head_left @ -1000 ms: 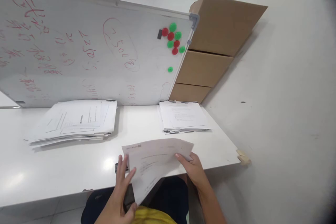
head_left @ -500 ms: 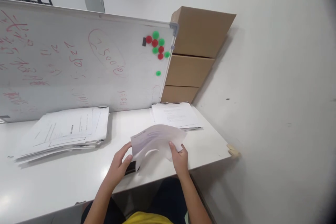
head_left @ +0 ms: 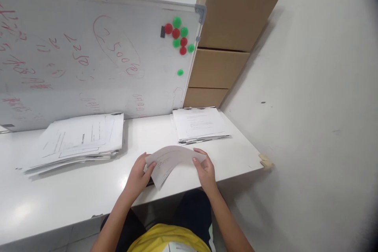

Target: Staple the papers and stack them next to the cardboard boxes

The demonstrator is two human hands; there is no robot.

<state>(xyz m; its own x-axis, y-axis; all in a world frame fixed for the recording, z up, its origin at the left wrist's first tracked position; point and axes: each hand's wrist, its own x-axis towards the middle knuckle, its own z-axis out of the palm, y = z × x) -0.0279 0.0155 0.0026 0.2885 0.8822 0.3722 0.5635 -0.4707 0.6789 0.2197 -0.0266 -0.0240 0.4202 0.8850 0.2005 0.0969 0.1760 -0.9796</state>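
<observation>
Both my hands hold one sheet of printed paper (head_left: 171, 158) that bows upward over the white table (head_left: 88, 189) near its front edge. My left hand (head_left: 140, 173) pinches the sheet's left edge, and my right hand (head_left: 205, 169) grips its right edge with the thumb on top. A small dark object lies on the table under the sheet, mostly hidden. A neat stack of papers (head_left: 199, 124) lies just beyond the sheet at the right. A larger, looser stack (head_left: 79, 141) lies at the left.
A whiteboard (head_left: 88, 51) with red writing leans along the table's back edge, with red and green magnets (head_left: 180, 37) near its right corner. Stacked cardboard boxes (head_left: 224, 47) stand behind it at the right. A white wall runs along the right side.
The sheet has come down from in front of me toward the table and is now bent into an arch. Both hands moved forward over the table edge with it.
</observation>
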